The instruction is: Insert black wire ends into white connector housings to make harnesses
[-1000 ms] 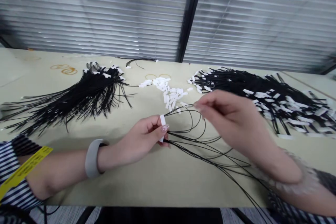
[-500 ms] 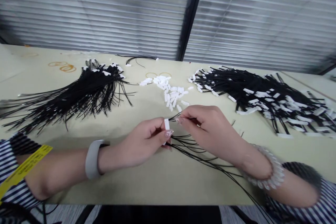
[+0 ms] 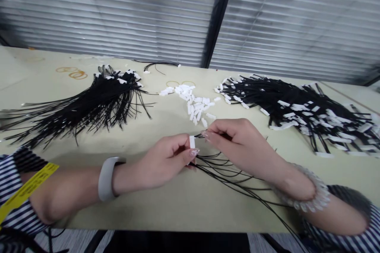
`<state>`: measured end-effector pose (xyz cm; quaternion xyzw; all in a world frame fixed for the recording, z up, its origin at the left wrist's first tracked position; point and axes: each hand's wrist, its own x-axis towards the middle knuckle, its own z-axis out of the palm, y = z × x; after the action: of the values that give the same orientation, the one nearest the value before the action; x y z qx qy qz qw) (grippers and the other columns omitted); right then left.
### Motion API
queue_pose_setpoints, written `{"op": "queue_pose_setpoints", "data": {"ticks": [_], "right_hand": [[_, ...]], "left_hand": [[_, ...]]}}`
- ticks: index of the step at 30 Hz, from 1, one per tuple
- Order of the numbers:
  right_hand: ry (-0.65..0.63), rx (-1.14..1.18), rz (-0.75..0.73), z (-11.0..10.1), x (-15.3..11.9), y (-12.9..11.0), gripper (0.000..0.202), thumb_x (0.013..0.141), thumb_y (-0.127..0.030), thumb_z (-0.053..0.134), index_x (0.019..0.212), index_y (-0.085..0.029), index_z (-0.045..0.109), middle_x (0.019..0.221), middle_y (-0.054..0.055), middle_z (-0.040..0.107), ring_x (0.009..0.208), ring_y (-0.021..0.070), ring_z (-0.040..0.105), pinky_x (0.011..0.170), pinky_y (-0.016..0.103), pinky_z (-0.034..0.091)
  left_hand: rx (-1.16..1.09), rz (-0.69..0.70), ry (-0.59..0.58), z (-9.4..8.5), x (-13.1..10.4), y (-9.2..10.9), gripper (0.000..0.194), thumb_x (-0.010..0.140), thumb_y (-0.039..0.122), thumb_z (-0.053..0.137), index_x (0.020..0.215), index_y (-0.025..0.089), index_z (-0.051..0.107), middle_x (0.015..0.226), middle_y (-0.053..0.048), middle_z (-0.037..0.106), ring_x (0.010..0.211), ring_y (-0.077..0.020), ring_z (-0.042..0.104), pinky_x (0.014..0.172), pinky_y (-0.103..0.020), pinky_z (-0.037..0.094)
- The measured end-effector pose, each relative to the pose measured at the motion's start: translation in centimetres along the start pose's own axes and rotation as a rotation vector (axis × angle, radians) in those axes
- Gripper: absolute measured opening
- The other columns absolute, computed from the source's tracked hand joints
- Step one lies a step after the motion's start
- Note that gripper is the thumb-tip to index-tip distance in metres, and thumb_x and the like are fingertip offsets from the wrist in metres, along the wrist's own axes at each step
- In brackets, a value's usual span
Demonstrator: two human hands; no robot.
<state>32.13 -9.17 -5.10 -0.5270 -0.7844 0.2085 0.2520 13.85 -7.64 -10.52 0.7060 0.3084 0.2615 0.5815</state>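
While the left hand [image 3: 166,158] pinches a small white plug [image 3: 192,142] upright between thumb and forefinger, the right hand [image 3: 237,142] meets it from the other side, its fingers [image 3: 208,134] closed on the tip of a thin black wire [image 3: 199,136] just beside the plug. Both hands hover low over the desk [image 3: 178,201], knuckles up, the forearms angling in from either side so that the fingertips nearly touch. The left wrist wears a grey band [image 3: 106,178]; the right wrist carries a beaded bracelet [image 3: 311,201]. Below the fingers and running off under the right forearm lies a loose bunch of black wires [image 3: 237,178]. Just beyond the fingers sits a scatter of white plugs [image 3: 196,104]. Farther out to the left lies a heap of bare black wires [image 3: 89,106], and farther out to the right a heap of wires with white plugs fitted [image 3: 297,106].
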Motion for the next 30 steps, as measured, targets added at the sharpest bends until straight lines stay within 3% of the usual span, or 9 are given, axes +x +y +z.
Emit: {"op": "queue_pose_setpoints", "data": {"ticks": [9, 16, 22, 25, 27, 30], "right_hand": [[-0.028, 0.033, 0.017, 0.6, 0.1, -0.2, 0.024, 0.083, -0.026, 0.046, 0.061, -0.016, 0.051, 0.051, -0.005, 0.041, 0.048, 0.0057, 0.034, 0.044, 0.019, 0.028], [0.028, -0.005, -0.027, 1.5, 0.3, 0.0, 0.022, 0.083, -0.023, 0.046, 0.063, -0.016, 0.052, 0.054, -0.005, 0.049, 0.050, 0.0056, 0.040, 0.048, 0.019, 0.032], [0.356, -0.272, -0.249, -0.6, 0.9, 1.5, 0.009, 0.079, -0.025, 0.057, 0.074, -0.018, 0.060, 0.067, -0.001, 0.060, 0.059, 0.0089, 0.049, 0.057, 0.022, 0.036], [0.431, -0.257, -0.158, -2.1, 1.4, 2.7, 0.013, 0.079, -0.031, 0.057, 0.073, -0.019, 0.059, 0.063, -0.001, 0.057, 0.055, 0.0094, 0.046, 0.052, 0.023, 0.036], [0.348, -0.148, -0.022, -3.1, 1.6, 3.8, 0.023, 0.082, -0.036, 0.051, 0.069, -0.019, 0.057, 0.057, -0.001, 0.053, 0.050, 0.0087, 0.044, 0.048, 0.022, 0.035], [-0.031, -0.030, 0.118, -4.2, 1.6, 5.4, 0.035, 0.086, -0.038, 0.041, 0.063, -0.017, 0.058, 0.053, -0.001, 0.051, 0.047, 0.0079, 0.045, 0.044, 0.020, 0.036]], "left_hand": [[-0.007, 0.021, -0.042, -0.1, 0.0, 0.0, 0.020, 0.087, 0.031, 0.041, 0.073, 0.017, 0.047, 0.067, 0.002, 0.048, 0.064, -0.0109, 0.047, 0.061, -0.024, 0.045], [-0.032, 0.031, -0.033, -0.1, 0.1, -0.2, 0.019, 0.087, 0.030, 0.041, 0.076, 0.017, 0.049, 0.069, 0.002, 0.048, 0.066, -0.0104, 0.048, 0.063, -0.025, 0.047], [-0.289, -0.117, 0.027, -0.4, 0.5, 0.1, 0.021, 0.083, 0.033, 0.049, 0.073, 0.015, 0.048, 0.069, 0.004, 0.051, 0.057, -0.0069, 0.056, 0.058, -0.022, 0.048], [-0.403, -0.137, 0.046, -0.7, 0.6, 0.0, 0.022, 0.082, 0.032, 0.052, 0.069, 0.015, 0.048, 0.067, 0.004, 0.052, 0.049, -0.0041, 0.051, 0.053, -0.021, 0.048], [-0.459, -0.125, 0.069, -0.8, 0.7, -0.1, 0.019, 0.082, 0.030, 0.053, 0.070, 0.015, 0.050, 0.067, 0.004, 0.053, 0.051, -0.0044, 0.050, 0.052, -0.020, 0.048], [-0.516, -0.109, 0.118, -0.9, 0.8, -0.4, 0.017, 0.081, 0.030, 0.054, 0.073, 0.015, 0.052, 0.067, 0.003, 0.054, 0.052, -0.0052, 0.052, 0.052, -0.020, 0.048]]}}
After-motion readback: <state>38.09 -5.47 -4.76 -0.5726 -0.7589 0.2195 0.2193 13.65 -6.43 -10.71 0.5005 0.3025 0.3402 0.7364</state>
